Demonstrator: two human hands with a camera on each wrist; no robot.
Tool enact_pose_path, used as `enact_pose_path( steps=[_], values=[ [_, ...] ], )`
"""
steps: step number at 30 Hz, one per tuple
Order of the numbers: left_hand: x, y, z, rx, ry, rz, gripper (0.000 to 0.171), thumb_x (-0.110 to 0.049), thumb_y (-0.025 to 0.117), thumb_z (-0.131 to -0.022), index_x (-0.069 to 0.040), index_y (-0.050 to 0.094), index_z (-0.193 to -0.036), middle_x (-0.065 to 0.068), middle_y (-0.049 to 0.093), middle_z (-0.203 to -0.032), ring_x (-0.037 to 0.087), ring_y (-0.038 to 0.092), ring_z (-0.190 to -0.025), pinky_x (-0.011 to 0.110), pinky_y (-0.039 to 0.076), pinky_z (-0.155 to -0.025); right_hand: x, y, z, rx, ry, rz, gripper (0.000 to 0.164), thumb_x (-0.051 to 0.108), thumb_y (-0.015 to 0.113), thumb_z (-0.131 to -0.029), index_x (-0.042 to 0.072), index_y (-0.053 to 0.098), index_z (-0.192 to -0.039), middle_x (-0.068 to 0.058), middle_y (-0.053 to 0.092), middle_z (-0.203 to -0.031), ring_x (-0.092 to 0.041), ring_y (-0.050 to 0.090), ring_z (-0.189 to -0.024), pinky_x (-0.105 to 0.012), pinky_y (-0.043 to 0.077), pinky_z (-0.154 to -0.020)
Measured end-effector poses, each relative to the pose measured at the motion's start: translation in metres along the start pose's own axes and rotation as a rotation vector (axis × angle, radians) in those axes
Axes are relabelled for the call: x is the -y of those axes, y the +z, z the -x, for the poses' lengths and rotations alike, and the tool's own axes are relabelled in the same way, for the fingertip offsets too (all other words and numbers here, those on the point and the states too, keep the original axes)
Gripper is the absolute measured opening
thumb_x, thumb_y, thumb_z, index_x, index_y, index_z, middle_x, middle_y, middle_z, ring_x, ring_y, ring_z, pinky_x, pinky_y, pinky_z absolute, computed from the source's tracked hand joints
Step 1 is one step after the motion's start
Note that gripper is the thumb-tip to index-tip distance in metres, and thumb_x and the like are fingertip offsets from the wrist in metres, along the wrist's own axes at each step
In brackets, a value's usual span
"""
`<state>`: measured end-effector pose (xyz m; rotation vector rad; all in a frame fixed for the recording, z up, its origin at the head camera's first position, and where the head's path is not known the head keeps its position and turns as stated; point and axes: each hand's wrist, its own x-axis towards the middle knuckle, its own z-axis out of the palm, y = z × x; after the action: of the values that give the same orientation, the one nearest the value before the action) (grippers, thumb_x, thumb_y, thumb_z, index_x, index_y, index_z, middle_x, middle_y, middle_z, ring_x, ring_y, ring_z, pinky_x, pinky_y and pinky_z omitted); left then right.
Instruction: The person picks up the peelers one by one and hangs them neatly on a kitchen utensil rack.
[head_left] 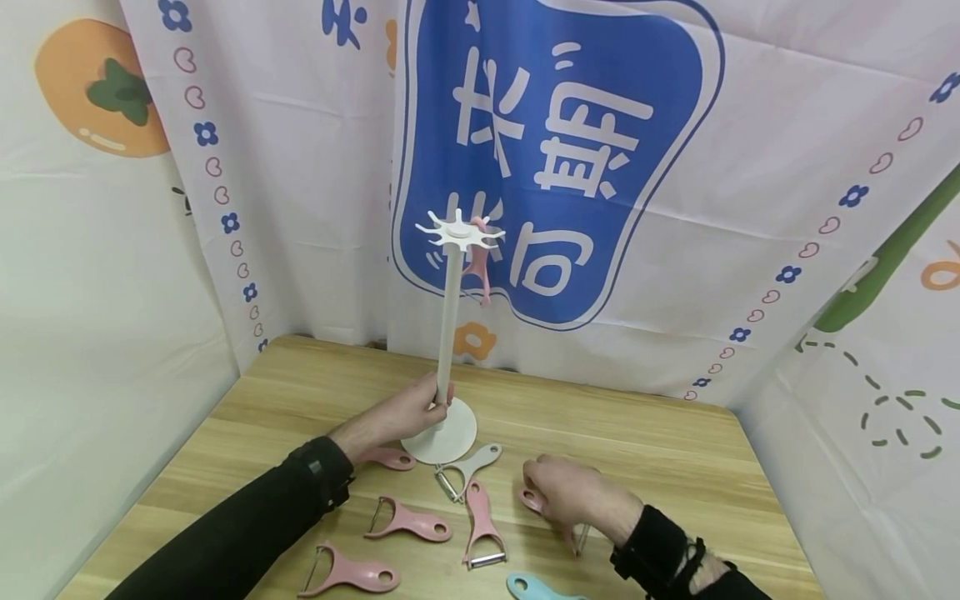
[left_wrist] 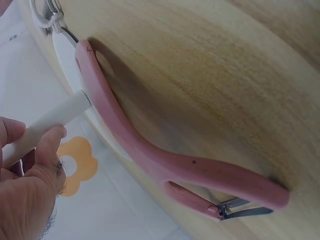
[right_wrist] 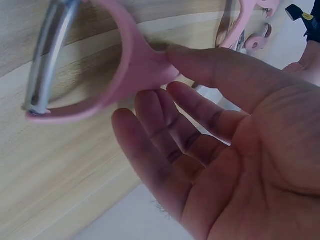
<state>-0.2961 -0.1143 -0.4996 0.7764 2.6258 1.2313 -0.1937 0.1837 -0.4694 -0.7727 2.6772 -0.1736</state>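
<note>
My left hand [head_left: 405, 407] grips the lower part of the post of a white stand [head_left: 450, 317], just over its round base. In the left wrist view, thumb and fingers wrap the white post [left_wrist: 55, 117], and a pink peeler [left_wrist: 145, 145] lies close by on the wood. One pink peeler [head_left: 480, 262] hangs from a hook of the star-shaped top. At the right, my right hand [head_left: 577, 492] pinches a pink peeler by its handle. The right wrist view shows this peeler [right_wrist: 142, 70] with the thumb and fingertips at its handle, its blade end pointing away from the palm.
On the wooden table [head_left: 675, 450] lie a white peeler [head_left: 474, 462] beside the base, several pink peelers, one of them a pink peeler [head_left: 480, 517] near the middle, and a blue peeler [head_left: 536, 587] at the front edge of view. A printed cloth [head_left: 322, 208] hangs behind the table.
</note>
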Motion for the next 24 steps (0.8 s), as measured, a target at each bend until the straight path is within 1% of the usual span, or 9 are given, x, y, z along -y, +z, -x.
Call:
enact_pose_path(
  steps=[5,9,12,15,18,21,24],
  values=[
    [0.000,0.000,0.000,-0.002,-0.007,-0.001,0.018,0.000,0.060,-0.097,-0.001,0.057,-0.115,0.007,0.057,-0.109,0.022,0.059,-0.109,0.045,0.052,-0.097,-0.003,0.004,-0.007,-0.044,-0.001,0.027,0.012,0.008,0.075,-0.091,0.013,0.067,-0.098,0.005,0.054,-0.087,-0.008,0.052,-0.071,-0.026,0.049,-0.059],
    [0.000,0.000,0.000,-0.005,-0.004,-0.007,0.017,0.001,0.060,-0.097,-0.002,0.057,-0.113,0.007,0.057,-0.108,0.022,0.059,-0.108,0.045,0.053,-0.097,-0.006,0.005,-0.013,-0.079,-0.004,0.040,0.012,0.010,0.076,-0.091,0.012,0.068,-0.099,0.004,0.056,-0.089,-0.008,0.053,-0.072,-0.026,0.051,-0.060],
    [0.000,0.000,0.000,-0.005,-0.002,-0.009,0.017,0.001,0.060,-0.097,-0.004,0.057,-0.112,0.007,0.057,-0.108,0.022,0.060,-0.108,0.045,0.053,-0.097,-0.009,0.006,-0.017,-0.113,-0.020,0.033,0.012,0.012,0.077,-0.091,0.011,0.070,-0.100,0.004,0.057,-0.090,-0.008,0.053,-0.073,-0.026,0.052,-0.062],
    [0.000,0.000,0.000,-0.002,-0.002,-0.001,0.016,0.000,0.060,-0.097,-0.004,0.057,-0.112,0.007,0.058,-0.108,0.022,0.060,-0.109,0.045,0.053,-0.097,-0.012,0.008,-0.022,-0.159,-0.046,0.031,0.010,0.018,0.075,-0.094,0.011,0.072,-0.101,0.004,0.057,-0.090,-0.008,0.053,-0.074,-0.026,0.052,-0.063],
    [0.000,0.000,0.000,0.000,-0.001,0.004,0.016,0.000,0.060,-0.098,-0.003,0.057,-0.113,0.008,0.058,-0.109,0.023,0.059,-0.110,0.045,0.052,-0.098,-0.015,0.009,-0.026,-0.206,-0.073,0.024,0.014,0.024,0.072,-0.098,0.011,0.073,-0.102,0.004,0.059,-0.091,-0.007,0.053,-0.075,-0.025,0.052,-0.065],
    [-0.001,0.000,0.001,0.001,-0.004,0.007,0.016,0.000,0.059,-0.098,-0.003,0.057,-0.113,0.008,0.057,-0.110,0.023,0.059,-0.110,0.045,0.052,-0.098,-0.019,0.011,-0.031,-0.226,-0.080,0.004,0.016,0.026,0.070,-0.099,0.011,0.074,-0.104,0.003,0.061,-0.093,-0.006,0.053,-0.075,-0.024,0.051,-0.064],
    [-0.001,0.000,0.001,0.001,-0.006,0.007,0.015,0.000,0.059,-0.098,-0.004,0.057,-0.113,0.008,0.057,-0.110,0.023,0.059,-0.110,0.045,0.052,-0.098,-0.022,0.012,-0.034,-0.238,-0.088,-0.008,0.015,0.024,0.070,-0.099,0.011,0.075,-0.105,0.002,0.062,-0.094,-0.006,0.053,-0.075,-0.023,0.051,-0.064]
  ],
)
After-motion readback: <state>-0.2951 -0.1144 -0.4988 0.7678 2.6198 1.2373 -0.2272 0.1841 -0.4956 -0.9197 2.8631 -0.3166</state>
